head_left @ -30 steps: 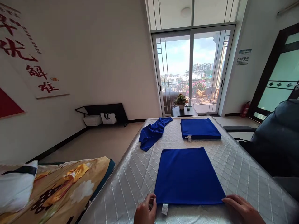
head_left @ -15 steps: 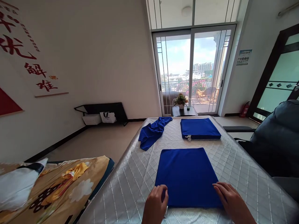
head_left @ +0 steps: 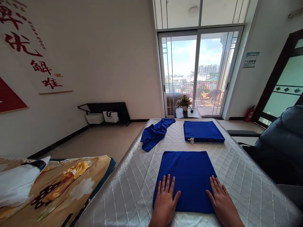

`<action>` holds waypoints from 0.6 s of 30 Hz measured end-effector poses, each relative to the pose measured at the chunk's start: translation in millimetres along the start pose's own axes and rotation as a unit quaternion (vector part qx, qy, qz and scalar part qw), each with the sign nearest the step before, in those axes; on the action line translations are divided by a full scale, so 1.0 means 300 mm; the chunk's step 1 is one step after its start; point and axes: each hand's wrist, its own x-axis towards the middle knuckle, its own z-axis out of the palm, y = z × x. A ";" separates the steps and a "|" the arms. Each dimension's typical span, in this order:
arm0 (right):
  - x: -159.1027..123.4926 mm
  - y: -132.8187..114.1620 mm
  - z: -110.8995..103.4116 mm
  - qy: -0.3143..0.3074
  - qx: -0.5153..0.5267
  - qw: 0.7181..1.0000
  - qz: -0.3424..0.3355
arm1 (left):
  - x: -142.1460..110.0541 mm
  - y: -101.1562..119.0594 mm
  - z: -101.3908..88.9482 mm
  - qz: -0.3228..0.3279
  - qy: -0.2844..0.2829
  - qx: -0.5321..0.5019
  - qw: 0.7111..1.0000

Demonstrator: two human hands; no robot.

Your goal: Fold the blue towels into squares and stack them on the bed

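Observation:
A flat blue cloth [head_left: 189, 176] lies spread as a near-square on the silver quilted bed cover [head_left: 127, 186]. My left hand [head_left: 165, 197] rests palm down on its near left part, fingers spread. On the near right edge lies my right hand [head_left: 220, 195], also flat with its fingers stretched forward. Beyond it sits a folded stack of blue cloth [head_left: 204, 130] with a small white tag [head_left: 192, 140] at its near edge. A crumpled blue cloth [head_left: 156, 134] lies at the far left of the bed cover.
A bed with a patterned yellow-brown sheet [head_left: 94, 170] and a white pillow [head_left: 19, 183] stands at the left. A dark chair [head_left: 281, 138] is at the right. Past the far edge, a potted plant [head_left: 185, 102] stands on a small black table [head_left: 189, 114] before the sliding glass door [head_left: 182, 63].
Both hands have gone from gripping the cloth's near side edges to lying flat on it with fingers spread. The cloth's near left side has shifted slightly outward.

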 end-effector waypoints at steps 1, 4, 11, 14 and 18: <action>0.001 -0.002 -0.002 -0.003 -0.004 1.000 0.001 | -0.014 -0.034 0.005 -0.027 0.012 0.011 1.000; 0.001 -0.005 0.000 -0.008 -0.017 1.000 -0.002 | -0.058 -0.115 0.034 -0.072 0.037 0.033 0.996; 0.023 0.017 -0.027 -0.034 -0.031 0.999 -0.007 | -0.087 -0.172 0.058 -0.079 0.025 0.062 0.995; 0.109 0.017 -0.084 -0.041 -0.042 0.998 -0.022 | -0.033 -0.125 0.003 -0.055 0.042 0.059 0.996; 0.270 0.000 -0.125 -0.044 -0.059 0.997 -0.018 | 0.103 0.048 -0.066 0.095 0.038 0.001 0.995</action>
